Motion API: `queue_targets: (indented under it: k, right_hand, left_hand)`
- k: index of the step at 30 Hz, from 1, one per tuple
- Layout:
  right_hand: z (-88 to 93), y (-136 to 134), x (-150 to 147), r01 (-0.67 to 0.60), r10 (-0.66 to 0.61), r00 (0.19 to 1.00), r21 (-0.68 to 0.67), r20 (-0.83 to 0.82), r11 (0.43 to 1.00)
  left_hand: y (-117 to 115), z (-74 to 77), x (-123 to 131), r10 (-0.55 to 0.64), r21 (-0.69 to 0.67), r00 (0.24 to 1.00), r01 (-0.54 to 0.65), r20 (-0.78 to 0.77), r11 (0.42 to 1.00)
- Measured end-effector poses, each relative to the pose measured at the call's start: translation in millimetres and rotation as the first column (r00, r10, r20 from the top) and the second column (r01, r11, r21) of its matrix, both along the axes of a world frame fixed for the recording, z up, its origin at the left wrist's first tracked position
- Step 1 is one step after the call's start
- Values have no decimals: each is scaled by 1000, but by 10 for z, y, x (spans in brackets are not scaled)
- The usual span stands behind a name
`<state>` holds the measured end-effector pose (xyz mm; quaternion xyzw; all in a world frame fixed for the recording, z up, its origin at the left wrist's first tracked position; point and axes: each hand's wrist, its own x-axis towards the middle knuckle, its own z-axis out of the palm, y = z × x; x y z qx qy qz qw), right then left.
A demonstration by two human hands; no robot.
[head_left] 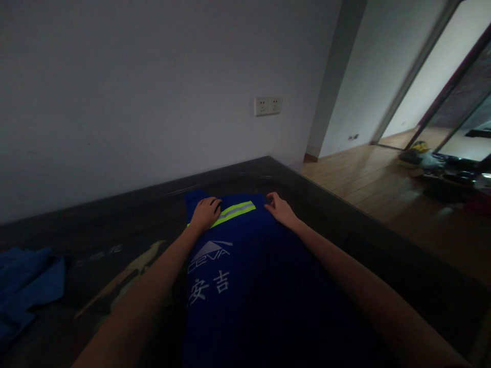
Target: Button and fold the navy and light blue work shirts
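Note:
A blue work garment [253, 286] with a white logo and a yellow-and-grey reflective stripe [236, 212] lies spread on a dark table [337, 220]. My left hand [206, 212] rests palm down on its far edge, over the left end of the stripe, fingers flat on the cloth. My right hand [279, 209] lies on the far right corner of the garment, fingers stretched out and touching the fabric. Both forearms reach out over the garment.
A second blue cloth [26, 286] is bunched at the table's left edge. A white wall with a double socket [267, 106] stands behind the table. To the right is a wooden floor [368, 179] with clutter [441, 168] near a glass door.

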<state>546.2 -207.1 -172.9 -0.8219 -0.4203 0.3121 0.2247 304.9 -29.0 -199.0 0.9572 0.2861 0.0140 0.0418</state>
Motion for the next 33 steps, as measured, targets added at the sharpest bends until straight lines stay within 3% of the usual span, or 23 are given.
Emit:
queue_targets:
  k: [8, 14, 18, 21, 25, 29, 33]
  right_hand:
    - [263, -504, -34, -184, 195, 980, -205, 37, 961]
    - [278, -690, -199, -164, 302, 883, -366, 360, 916]
    - [345, -709, -173, -224, 340, 817, -286, 467, 932]
    - [437, -619, -198, -252, 268, 805, -104, 530, 962]
    - [424, -353, -362, -314, 255, 849, 56, 463, 948]
    - [185, -86, -474, -353, 321, 871, 19, 373, 935]
    - [-96, 11, -447, -387, 382, 863, -52, 330, 920]
  left_hand:
    - [38, -120, -29, -12, -69, 996, 6, -83, 998]
    - [73, -162, -39, -37, -134, 985, 14, -171, 991]
    - [54, -134, -38, -10, -122, 990, -8, -143, 993]
    - [3, -39, -25, 34, -39, 999, -35, -43, 999]
    - [-92, 216, 38, 26, 38, 997, -30, 78, 999]
    - [-292, 486, 40, 162, -140, 987, -162, -9, 977]
    - [-721, 604, -193, -2, -311, 986, -51, -168, 949]
